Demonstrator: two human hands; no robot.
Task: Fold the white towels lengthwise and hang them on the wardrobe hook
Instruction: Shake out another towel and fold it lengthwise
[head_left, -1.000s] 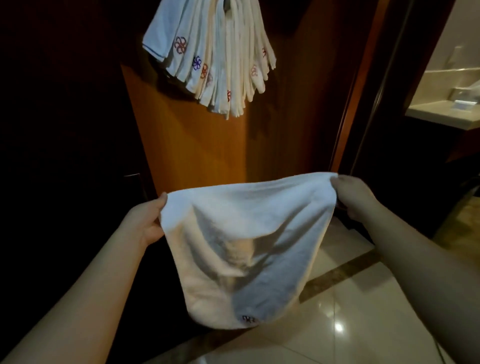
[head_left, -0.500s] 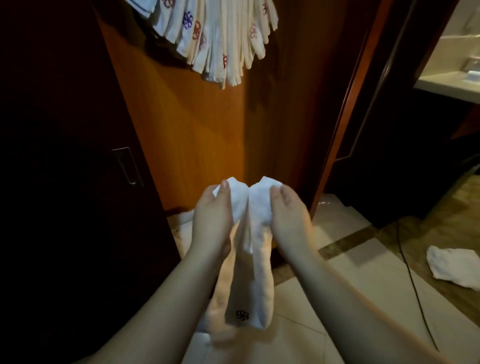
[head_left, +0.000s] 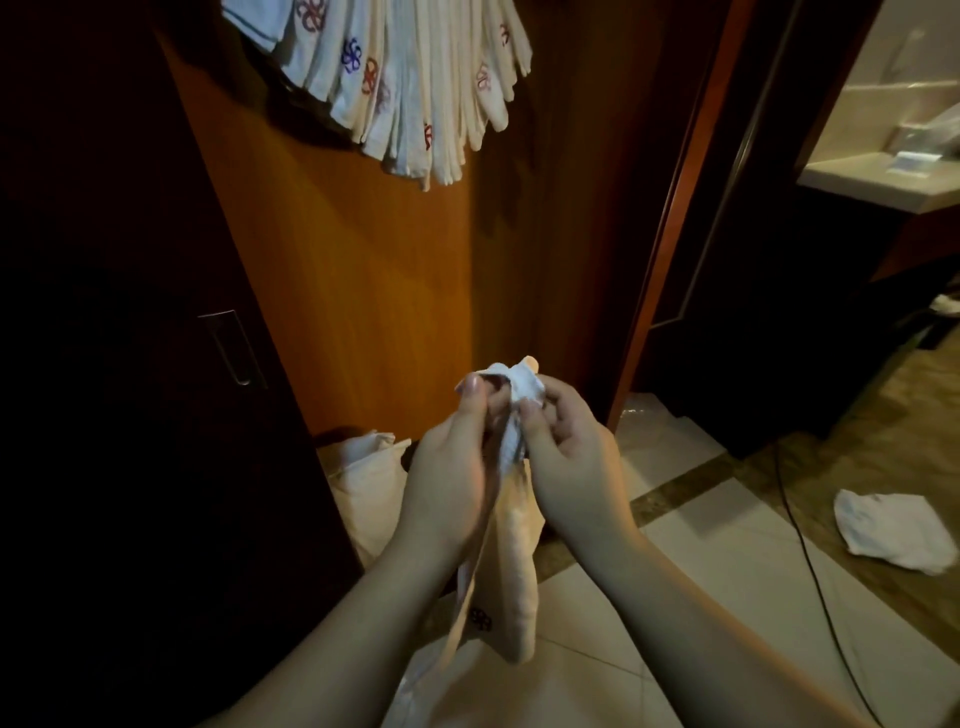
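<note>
Clearly soft and limp, the towel (head_left: 511, 525) hangs toward six o'clock, its gathered top pinched by both hands, left (head_left: 451, 470) and right (head_left: 569, 457).

Both hands raised close together, left (head_left: 457, 462) and right (head_left: 566, 457); fingers curled, pinching cloth.

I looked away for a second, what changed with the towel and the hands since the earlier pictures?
The left hand and right hand came together, folding the spread towel into a narrow hanging strip; both now pinch its top end, bunched together. The hung towels and the floor towel stayed put.
</note>
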